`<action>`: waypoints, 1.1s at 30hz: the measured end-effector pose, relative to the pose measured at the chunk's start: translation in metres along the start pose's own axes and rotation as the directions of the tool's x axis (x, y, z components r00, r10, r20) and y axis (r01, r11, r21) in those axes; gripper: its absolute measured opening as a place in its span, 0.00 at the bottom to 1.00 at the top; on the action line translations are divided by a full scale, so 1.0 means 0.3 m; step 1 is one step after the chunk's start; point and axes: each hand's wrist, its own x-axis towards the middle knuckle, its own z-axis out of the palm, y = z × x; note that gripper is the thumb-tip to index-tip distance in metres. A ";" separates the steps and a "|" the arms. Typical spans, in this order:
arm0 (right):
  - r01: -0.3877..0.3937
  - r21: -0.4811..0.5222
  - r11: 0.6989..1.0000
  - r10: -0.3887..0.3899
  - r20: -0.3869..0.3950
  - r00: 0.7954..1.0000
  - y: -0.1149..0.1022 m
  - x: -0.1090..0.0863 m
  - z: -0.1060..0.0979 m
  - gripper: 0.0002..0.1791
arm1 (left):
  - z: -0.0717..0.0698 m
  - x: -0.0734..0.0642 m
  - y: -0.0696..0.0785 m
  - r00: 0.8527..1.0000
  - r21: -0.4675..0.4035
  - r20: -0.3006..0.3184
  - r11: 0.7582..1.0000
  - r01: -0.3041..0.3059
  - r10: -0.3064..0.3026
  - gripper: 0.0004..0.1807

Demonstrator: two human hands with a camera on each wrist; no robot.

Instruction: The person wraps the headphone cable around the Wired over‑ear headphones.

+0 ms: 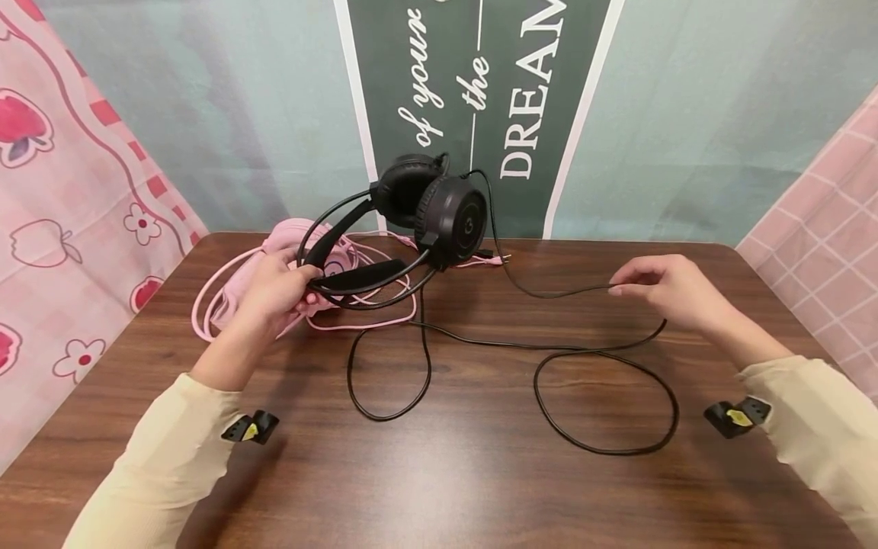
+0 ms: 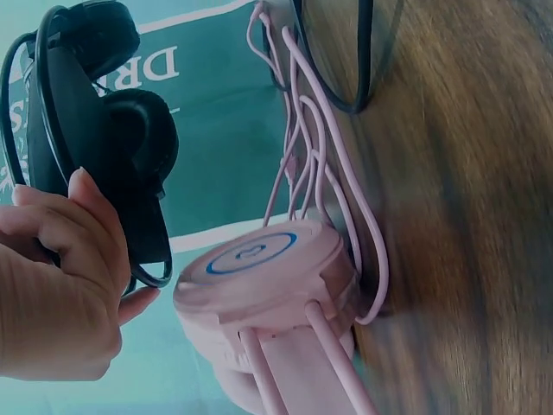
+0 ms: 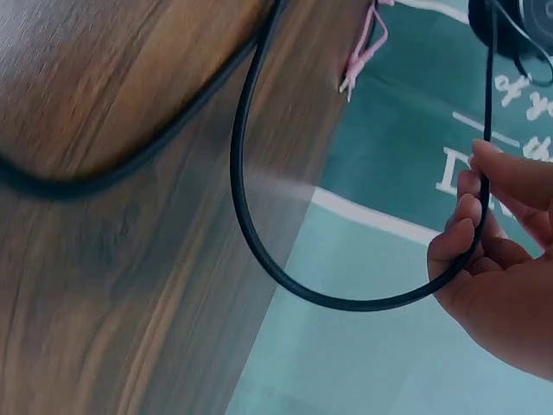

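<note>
Black headset [image 1: 446, 221] held up near wooden surface's [image 1: 480, 457] far edge; pink headset [image 2: 251, 290] near far-left corner; your left hand [image 1: 273, 290] grips black headband [image 1: 363, 276]; your right hand [image 1: 665, 286] pinches black cable [image 3: 237, 169]; better steady headband, guide cable gently, avoid kinks

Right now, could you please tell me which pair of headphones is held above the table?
The black headphones, whose headband the left hand grips; the pink headphones lie on the wooden table.

wood-grain table [image 1: 329, 480], light glare [image 1: 439, 488] | teal backdrop [image 1: 226, 114], green lettered panel [image 1: 501, 91] | left: pink fruit-print cloth [image 1: 82, 183]
</note>
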 end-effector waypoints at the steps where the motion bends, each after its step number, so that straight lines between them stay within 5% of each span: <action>1: 0.016 -0.001 1.000 -0.016 0.016 1.000 -0.008 0.002 0.007 0.03 | 0.006 -0.001 0.000 1.000 0.015 0.000 1.000 -0.003 0.003 0.22; 15: 0.176 -0.048 0.983 -0.169 0.117 0.979 -0.090 0.014 0.081 0.06 | 0.057 -0.003 0.002 1.000 0.064 0.005 0.998 -0.027 0.027 0.18; 26: -0.013 -0.150 0.989 0.028 0.099 0.995 -0.049 0.027 0.044 0.02 | 0.035 -0.014 -0.006 0.995 0.003 0.094 0.999 0.042 -0.042 0.12; 33: -0.008 -0.143 0.990 0.026 0.126 0.992 -0.022 0.032 0.053 0.02 | 0.021 -0.022 -0.009 0.976 -0.068 0.198 0.993 0.101 -0.086 0.06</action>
